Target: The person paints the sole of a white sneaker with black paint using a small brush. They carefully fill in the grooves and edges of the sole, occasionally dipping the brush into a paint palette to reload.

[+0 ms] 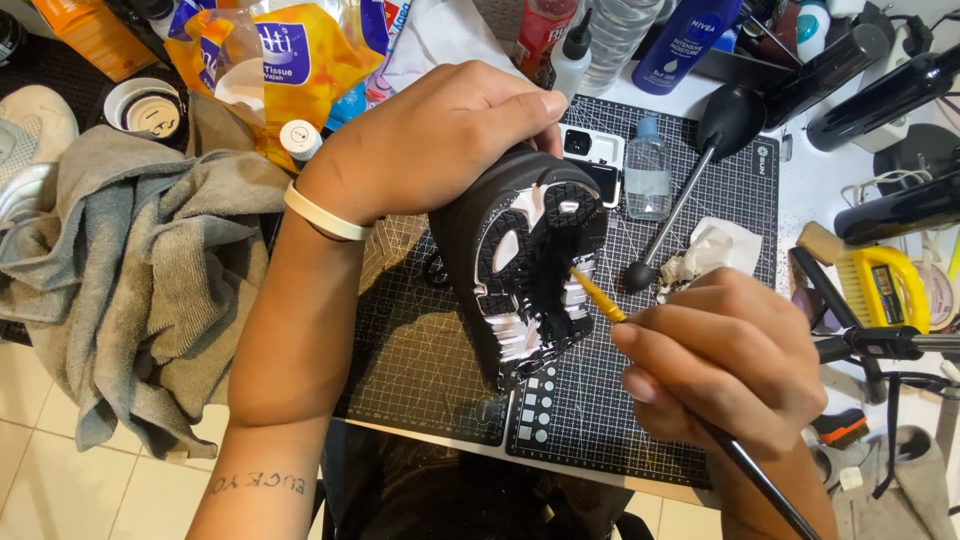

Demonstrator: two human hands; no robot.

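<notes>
shoe sole (525, 265): rubber, matt black, chunky rough tread, white patches look wet-glossy. brush (598, 295): yellow handle part smooth, rest of shaft glossy black. cutting mat (420, 370): matt black, looks rubbery, fine white grid. towel (130, 270): grey terry cloth, fluffy, rumpled. small bottle (648, 170): clear smooth plastic. tissue pack (290, 50): shiny crinkly plastic film. wristband (325, 215): smooth, cream, looks like silicone. crumpled tissue (715, 250): soft white paper.

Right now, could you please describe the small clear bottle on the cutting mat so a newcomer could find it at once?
Start at the black gridded cutting mat. Near its far edge, right of the shoe in the left hand, stands a small clear bottle. Unlike the black tools around it, it is see-through with a pale blue cap.
</notes>
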